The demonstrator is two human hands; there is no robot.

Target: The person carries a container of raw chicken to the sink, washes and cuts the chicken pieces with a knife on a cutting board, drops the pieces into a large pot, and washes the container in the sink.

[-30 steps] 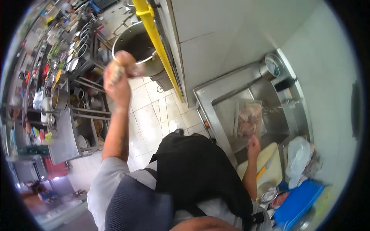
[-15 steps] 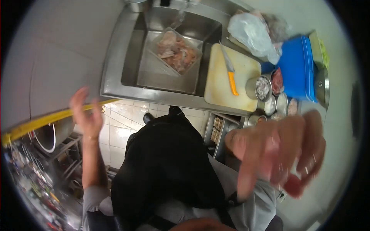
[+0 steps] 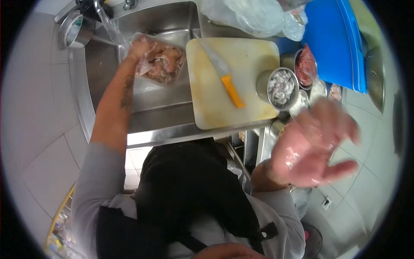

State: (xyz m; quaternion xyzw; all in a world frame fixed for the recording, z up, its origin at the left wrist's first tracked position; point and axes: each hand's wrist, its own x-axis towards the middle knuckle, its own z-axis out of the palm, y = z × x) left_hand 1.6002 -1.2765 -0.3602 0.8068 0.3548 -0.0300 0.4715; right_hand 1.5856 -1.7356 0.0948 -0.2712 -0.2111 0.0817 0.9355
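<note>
My left hand (image 3: 140,48) reaches into a clear container of raw meat pieces (image 3: 161,64) in the steel sink (image 3: 155,105); its fingers are hidden among the meat. Water runs from the faucet (image 3: 100,6) just beside it. My right hand (image 3: 315,144), wet and palm up, is raised at the right with its fingers apart and nothing in it. On the white cutting board (image 3: 246,56) lies a knife with an orange handle (image 3: 233,90). A metal cup of chopped pale pieces (image 3: 281,87) stands at the board's right edge.
A plastic bag (image 3: 246,17) lies behind the board. To the right are a blue container (image 3: 332,41), a cup with red meat (image 3: 306,65) and small cups of pale food (image 3: 318,90). A metal pot (image 3: 76,30) stands at the sink's left corner.
My left hand has moved from beside the sink into the meat container. My right hand stays raised at the right, its fingers now more spread. The view has shifted closer over the sink and board.
</note>
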